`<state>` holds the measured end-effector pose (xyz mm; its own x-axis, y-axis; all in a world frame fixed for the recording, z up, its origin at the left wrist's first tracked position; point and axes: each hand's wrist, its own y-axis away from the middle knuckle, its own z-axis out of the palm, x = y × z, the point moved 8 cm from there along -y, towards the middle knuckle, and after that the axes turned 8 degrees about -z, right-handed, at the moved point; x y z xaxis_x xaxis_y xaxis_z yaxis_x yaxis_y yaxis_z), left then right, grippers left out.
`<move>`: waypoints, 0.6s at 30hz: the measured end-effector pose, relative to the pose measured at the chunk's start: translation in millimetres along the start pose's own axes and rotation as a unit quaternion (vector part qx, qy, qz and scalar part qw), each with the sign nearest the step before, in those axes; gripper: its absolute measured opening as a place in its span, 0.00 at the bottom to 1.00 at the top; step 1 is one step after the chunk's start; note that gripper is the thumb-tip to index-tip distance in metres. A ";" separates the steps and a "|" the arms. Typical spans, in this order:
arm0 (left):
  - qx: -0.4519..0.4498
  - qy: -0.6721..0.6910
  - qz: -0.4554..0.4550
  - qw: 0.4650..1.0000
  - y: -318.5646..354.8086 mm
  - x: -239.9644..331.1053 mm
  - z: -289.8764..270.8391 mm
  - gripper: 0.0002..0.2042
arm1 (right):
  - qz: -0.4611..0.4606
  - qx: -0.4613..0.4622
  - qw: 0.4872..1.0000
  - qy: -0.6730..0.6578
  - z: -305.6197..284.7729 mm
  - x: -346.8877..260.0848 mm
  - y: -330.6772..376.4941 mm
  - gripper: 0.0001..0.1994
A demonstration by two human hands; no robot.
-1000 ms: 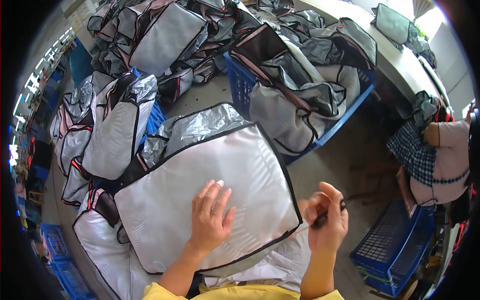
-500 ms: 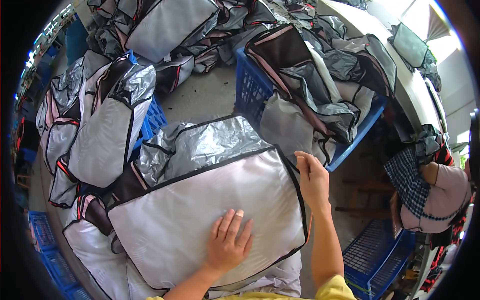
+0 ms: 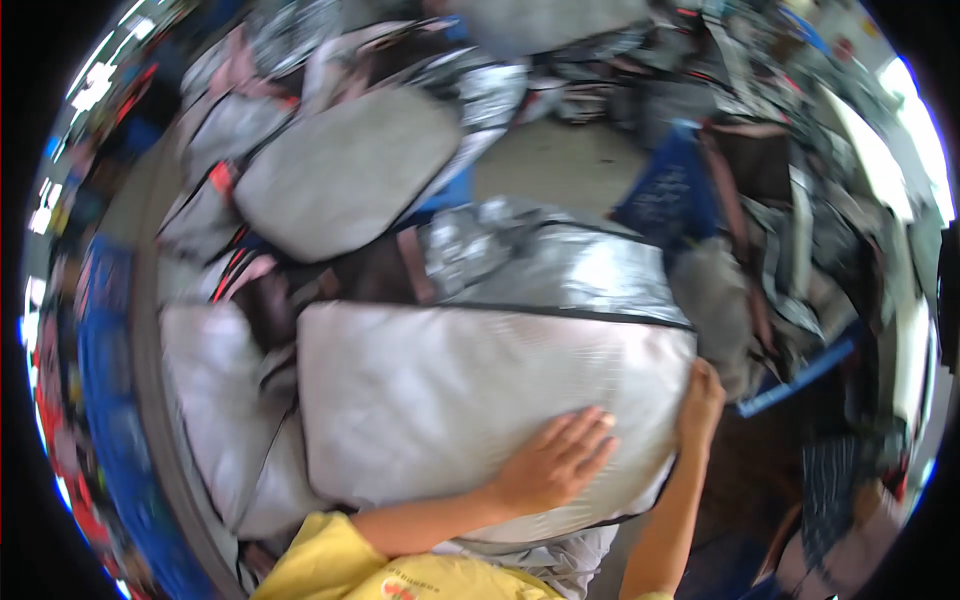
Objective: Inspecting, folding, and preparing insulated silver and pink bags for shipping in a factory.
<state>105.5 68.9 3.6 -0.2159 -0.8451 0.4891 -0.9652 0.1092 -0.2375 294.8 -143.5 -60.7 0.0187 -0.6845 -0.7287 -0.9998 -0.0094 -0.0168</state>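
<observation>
A large pale grey insulated bag (image 3: 440, 400) with black edging lies in front of me, its silver foil lining (image 3: 610, 270) showing behind the far edge. My left hand (image 3: 560, 460) rests flat on its front panel, fingers stretched out. At the bag's right edge, my right hand (image 3: 700, 400) has its fingers closed on the edging; blur hides the fingertips. Beneath and to the left is another pale grey bag (image 3: 225, 400), partly covered.
Heaped grey and foil bags (image 3: 350, 170) rise at the far left. A blue crate (image 3: 672, 190) heaped with more bags stands at the far right. Blue crates (image 3: 115, 400) line the left side. Another person (image 3: 850, 540) is at the lower right.
The view has swung left, so the scene appears shifted right and is blurred. My left hand still lies flat on the bag; my right hand has come lower along its right edge.
</observation>
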 end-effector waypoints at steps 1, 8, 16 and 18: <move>0.006 -0.016 -0.038 0.999 3.4 -2.5 -0.8 0.23 | -0.015 0.013 1.000 -0.005 -7.6 -2.4 3.6 0.18; 0.102 0.023 -0.022 0.994 34.7 1.9 -1.6 0.20 | -0.077 0.019 0.997 0.025 7.4 31.8 -12.7 0.28; 0.129 0.226 -0.068 0.963 181.6 16.6 -40.1 0.16 | -0.105 -0.030 0.992 0.056 3.3 33.1 -21.0 0.34; 0.114 0.268 -0.144 0.946 221.3 -2.9 -62.5 0.12 | -0.137 0.006 0.987 0.083 -6.3 39.4 -16.2 0.34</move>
<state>-116.7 128.2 2.1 -0.0511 -0.4293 0.9017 -0.9516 -0.2530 -0.1744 311.7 -174.9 -84.8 0.2859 -0.7679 -0.5733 -0.9573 -0.2021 -0.2066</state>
